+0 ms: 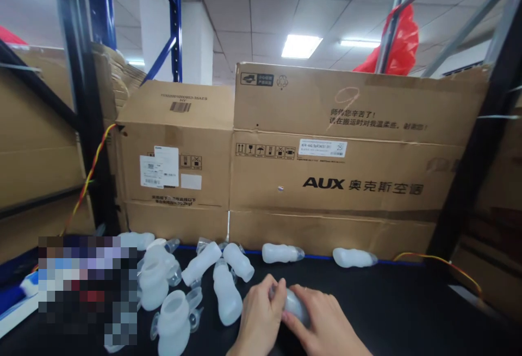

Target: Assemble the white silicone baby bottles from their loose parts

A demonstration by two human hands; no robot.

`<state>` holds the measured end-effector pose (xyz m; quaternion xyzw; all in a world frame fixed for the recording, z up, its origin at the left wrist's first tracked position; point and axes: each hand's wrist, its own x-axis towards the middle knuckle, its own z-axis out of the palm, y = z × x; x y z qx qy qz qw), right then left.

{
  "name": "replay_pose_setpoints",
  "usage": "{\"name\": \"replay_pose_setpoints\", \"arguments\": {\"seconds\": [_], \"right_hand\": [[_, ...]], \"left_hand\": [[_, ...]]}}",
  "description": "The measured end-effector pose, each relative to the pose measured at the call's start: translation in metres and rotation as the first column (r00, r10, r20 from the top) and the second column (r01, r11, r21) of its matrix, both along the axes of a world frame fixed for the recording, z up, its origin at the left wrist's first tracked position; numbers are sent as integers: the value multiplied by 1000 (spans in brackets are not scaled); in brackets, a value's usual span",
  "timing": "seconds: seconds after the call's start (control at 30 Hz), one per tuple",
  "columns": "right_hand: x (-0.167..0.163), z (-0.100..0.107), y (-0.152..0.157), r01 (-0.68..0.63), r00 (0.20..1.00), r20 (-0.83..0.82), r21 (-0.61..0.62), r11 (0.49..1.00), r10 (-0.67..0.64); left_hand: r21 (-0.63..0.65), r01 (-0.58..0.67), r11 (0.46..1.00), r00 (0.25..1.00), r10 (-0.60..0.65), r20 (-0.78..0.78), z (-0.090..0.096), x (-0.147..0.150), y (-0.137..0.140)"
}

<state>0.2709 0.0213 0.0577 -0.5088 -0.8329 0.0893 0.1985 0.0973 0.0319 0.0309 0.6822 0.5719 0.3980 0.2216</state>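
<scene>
Above the black surface, my right hand [324, 318] is wrapped round a milky-white soft bottle [297, 307]. My left hand [263, 310] is closed at the bottle's other end, its fingers hiding that end and any cap there. To the left of my hands lies a similar bottle [227, 296] with a clear tip. Nearest the front, an uncapped bottle [173, 320] shows its wide round mouth, with clear caps [196, 307] beside it. Two more bottles lie on their sides along the back, one [281, 253] beyond my hands and one [354, 257] farther right.
An opened cardboard box [346, 204] stands as a wall behind the black surface [391, 307]. Dark rack posts [87, 127] rise at both sides. Several bottles and clear parts crowd the left, beside a blurred-out patch [87, 291]. A yellow-red wire [444, 262] lies at right.
</scene>
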Motion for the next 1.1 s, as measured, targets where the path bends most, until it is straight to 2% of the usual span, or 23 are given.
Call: {"name": "replay_pose_setpoints", "arguments": {"seconds": [0.1, 0.2, 0.37, 0.43, 0.53, 0.6, 0.63, 0.7, 0.73, 0.77, 0.8, 0.87, 1.0, 1.07, 1.1], "right_hand": [[-15, 0, 0, 60, 998, -8, 120, 991, -60], [-21, 0, 1, 109, 994, -16, 235, 966, -108], [-18, -5, 4, 158, 982, 33, 398, 904, -186], [-8, -5, 7, 200, 969, 55, 399, 895, -241], [13, 1, 14, 338, 935, -1, 299, 892, -354], [26, 4, 19, 431, 902, -83, 196, 881, -423], [30, 5, 21, 460, 887, -126, 147, 876, -445], [32, 5, 24, 467, 873, -195, 73, 881, -447], [31, 4, 25, 451, 876, -218, 51, 891, -431], [28, 2, 24, 426, 883, -235, 39, 904, -406], [25, -1, 24, 397, 893, -245, 35, 917, -377], [19, -5, 22, 348, 909, -260, 39, 937, -327], [13, -11, 18, 288, 918, -307, 80, 954, -251], [12, -12, 17, 276, 919, -317, 90, 957, -235], [11, -11, 16, 273, 920, -316, 93, 958, -232]], "left_hand": [[-5, -105, 994, 994, 104, -34, 15, -5, 0], [22, -129, 991, 991, 129, -23, 29, -3, -7], [69, -306, 950, 949, 298, 103, 44, 0, -12], [64, -371, 926, 919, 357, 169, 50, -11, -9], [73, -431, 899, 873, 395, 285, 57, -34, 0], [31, -434, 901, 773, 354, 527, 61, -43, 4], [-14, -399, 917, 662, 299, 687, 62, -45, 6], [-97, -238, 966, 326, 173, 930, 64, -44, 6], [-110, -138, 984, 170, 133, 976, 65, -41, 6], [-112, -51, 992, 74, 116, 991, 65, -38, 5], [-106, 18, 994, 22, 105, 994, 66, -36, 4], [-81, 95, 992, -22, 83, 996, 68, -34, 1], [-2, 131, 991, -82, 13, 997, 73, -40, -4], [13, 148, 989, -94, 1, 996, 72, -42, -5], [9, 155, 988, -73, 2, 997, 70, -42, -4]]}}
